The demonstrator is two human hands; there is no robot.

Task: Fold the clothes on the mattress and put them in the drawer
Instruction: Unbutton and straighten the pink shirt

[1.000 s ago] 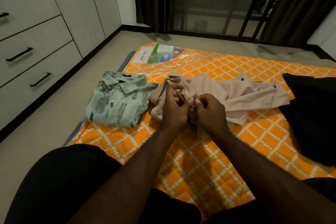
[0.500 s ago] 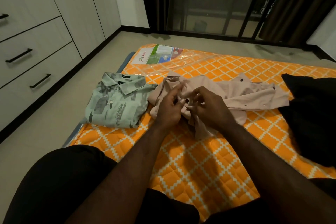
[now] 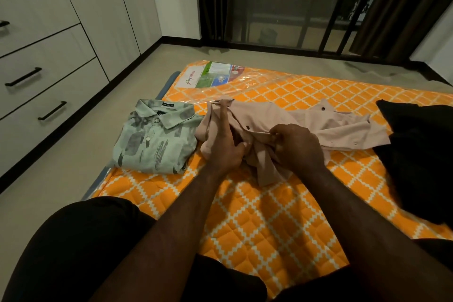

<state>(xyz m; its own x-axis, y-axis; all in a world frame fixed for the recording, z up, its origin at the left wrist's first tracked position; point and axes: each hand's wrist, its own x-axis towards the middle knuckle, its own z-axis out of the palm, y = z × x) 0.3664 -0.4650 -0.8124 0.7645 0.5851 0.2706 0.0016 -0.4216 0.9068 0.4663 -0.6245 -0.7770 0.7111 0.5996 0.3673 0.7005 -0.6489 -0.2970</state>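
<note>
A pale pink buttoned shirt (image 3: pixel 301 120) lies crumpled across the orange patterned mattress (image 3: pixel 257 216). My left hand (image 3: pixel 224 140) lies flat on its left part, fingers stretched out toward the collar end. My right hand (image 3: pixel 297 146) pinches the shirt's button edge near the middle. A folded green printed shirt (image 3: pixel 153 141) sits to the left, near the mattress edge. A black garment (image 3: pixel 421 154) is heaped at the right. Closed white drawers (image 3: pixel 44 76) with black handles stand at the left.
A printed label under clear plastic (image 3: pixel 210 76) covers the mattress's far left corner. Beige floor runs between the mattress and the drawer unit. A dark glass door with curtains (image 3: pixel 294 2) fills the far wall. My legs in black are at the bottom.
My left hand has let go of the pink fabric and now lies stretched out flat on it. My right hand keeps its pinch on the button edge, shifted slightly right.
</note>
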